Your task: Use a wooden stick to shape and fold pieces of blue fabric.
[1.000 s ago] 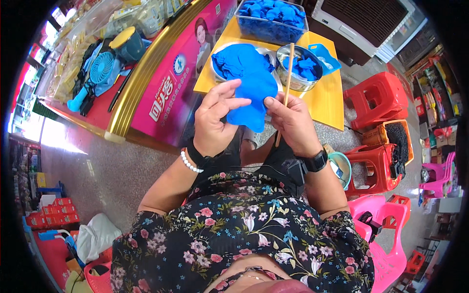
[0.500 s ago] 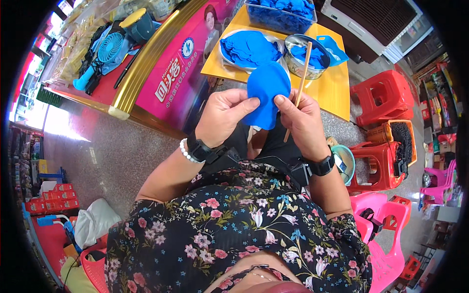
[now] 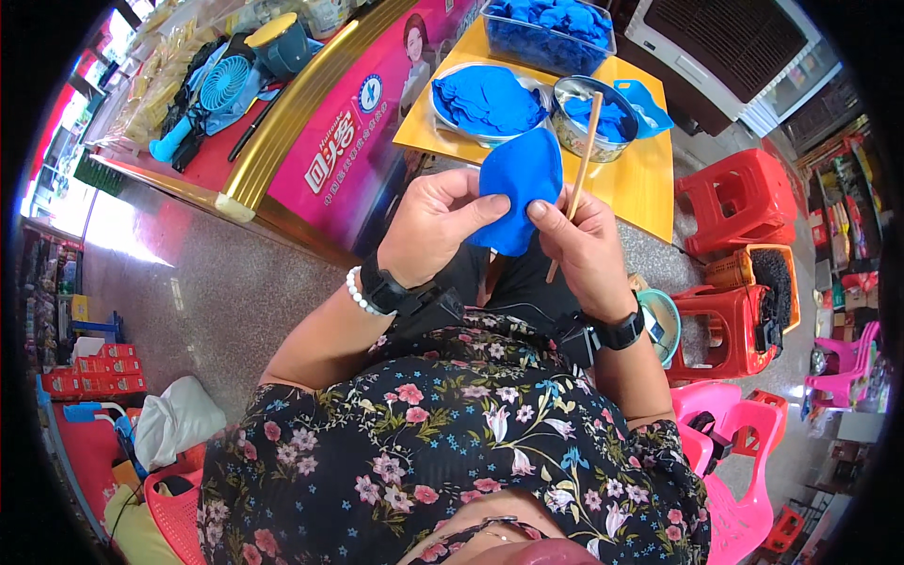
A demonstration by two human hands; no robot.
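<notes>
Between my two hands is a flat oval piece of blue cloth (image 3: 521, 184), raised in front of the yellow table. My left hand (image 3: 435, 224) pinches its left edge between thumb and fingers. On the other side, my right hand (image 3: 591, 247) grips the right edge, thumb on top. A thin wooden stick (image 3: 589, 141) also sits in my right hand, slanting up past the fingers. The fingertips behind the cloth are hidden.
On the yellow table (image 3: 650, 193) stand a white bowl of blue cloth pieces (image 3: 490, 99), a round tin (image 3: 603, 149) with more, a light-blue scoop (image 3: 648, 108) and a clear tub (image 3: 548, 42). A counter (image 3: 247, 179) stands left; red stools (image 3: 739, 193) stand right.
The blue cloth has gone from a smooth rounded outline to a bent one with a pointed upper right corner. Both hands keep their grip in nearly the same place.
</notes>
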